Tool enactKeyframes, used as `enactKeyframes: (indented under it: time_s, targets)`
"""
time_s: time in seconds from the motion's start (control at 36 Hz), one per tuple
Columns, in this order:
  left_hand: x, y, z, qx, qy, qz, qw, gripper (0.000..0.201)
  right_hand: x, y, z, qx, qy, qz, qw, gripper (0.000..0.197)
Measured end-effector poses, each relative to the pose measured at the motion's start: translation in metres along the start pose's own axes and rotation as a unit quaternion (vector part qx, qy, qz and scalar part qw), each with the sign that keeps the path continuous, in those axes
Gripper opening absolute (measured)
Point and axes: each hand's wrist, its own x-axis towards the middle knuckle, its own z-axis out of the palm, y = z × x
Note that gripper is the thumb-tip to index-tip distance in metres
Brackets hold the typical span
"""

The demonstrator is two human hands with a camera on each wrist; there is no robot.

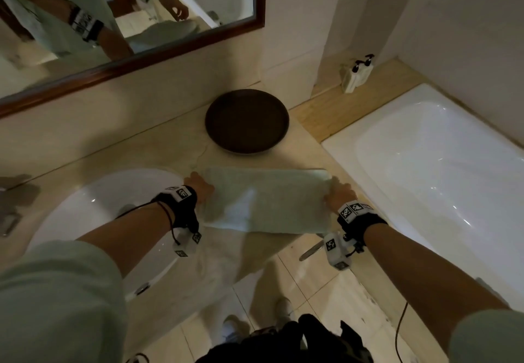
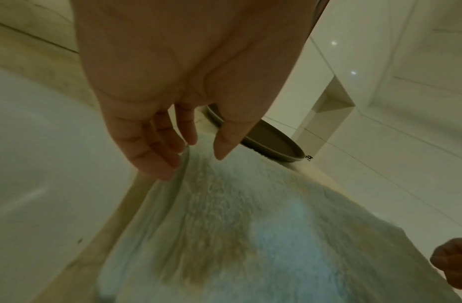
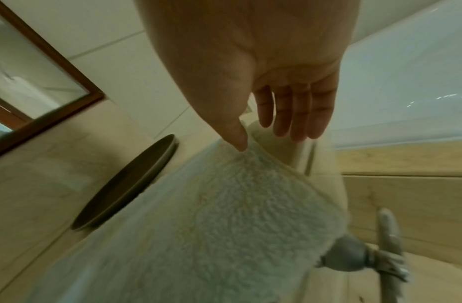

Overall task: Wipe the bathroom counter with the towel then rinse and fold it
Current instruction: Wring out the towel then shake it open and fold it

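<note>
A pale green towel (image 1: 266, 201) lies flat and folded on the beige counter (image 1: 300, 141), between the sink and the bathtub. My left hand (image 1: 200, 186) is at the towel's far left corner. In the left wrist view its fingers (image 2: 157, 162) are straight and touch the towel's (image 2: 250, 225) edge, with the thumb just above the cloth. My right hand (image 1: 338, 192) is at the far right corner. In the right wrist view its thumb tip touches the towel (image 3: 224, 215), and its straight fingers (image 3: 297, 114) reach past the edge.
A dark round tray (image 1: 246, 121) sits on the counter just behind the towel. The white sink (image 1: 93, 209) is on the left, the white bathtub (image 1: 439, 164) on the right. Two pump bottles (image 1: 357, 73) stand in the far corner. A mirror (image 1: 127, 22) hangs above.
</note>
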Motion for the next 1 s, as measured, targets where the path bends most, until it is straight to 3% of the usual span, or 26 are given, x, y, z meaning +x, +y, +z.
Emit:
enactKeyframes:
  time_s: [0.11,0.22,0.31,0.39,0.56,0.69,0.83,0.94,1.0]
  targets:
    - [-0.021,-0.012,0.006,-0.107,-0.038,-0.008,0.993,0.065,-0.019,0.02,0.001,0.008,-0.03,-0.041,0.999,0.04]
    - [-0.038,-0.023,0.008,-0.141,-0.07,-0.016,0.987,0.05,-0.037,0.033,0.01,0.086,-0.084,0.023,0.992,0.017]
    - [-0.052,-0.034,0.007,-0.119,-0.081,-0.014,0.99,0.045,-0.044,0.038,0.02,0.146,-0.132,0.073,0.978,0.023]
    - [-0.063,-0.045,0.011,-0.1,-0.11,-0.014,0.989,0.047,-0.054,0.037,0.025,0.167,-0.168,0.077,0.968,0.034]
    - [-0.072,-0.051,0.016,-0.047,-0.069,0.035,0.996,0.041,-0.076,0.022,0.024,0.289,-0.156,0.123,0.937,0.017]
    - [-0.077,-0.048,0.016,-0.055,-0.041,0.048,0.996,0.011,-0.078,0.029,0.028,0.317,-0.148,0.157,0.924,0.029]
    - [-0.07,-0.054,0.016,-0.036,-0.019,0.047,0.998,0.02,-0.071,0.041,0.033,0.318,-0.153,0.161,0.922,0.023]
    - [-0.045,-0.063,0.021,-0.01,-0.017,0.037,0.999,0.019,-0.08,0.035,0.024,0.348,-0.104,0.169,0.916,0.021]
    - [-0.048,-0.062,0.021,0.017,-0.01,0.031,0.999,0.032,-0.08,0.034,0.021,0.349,-0.087,0.174,0.917,0.025]
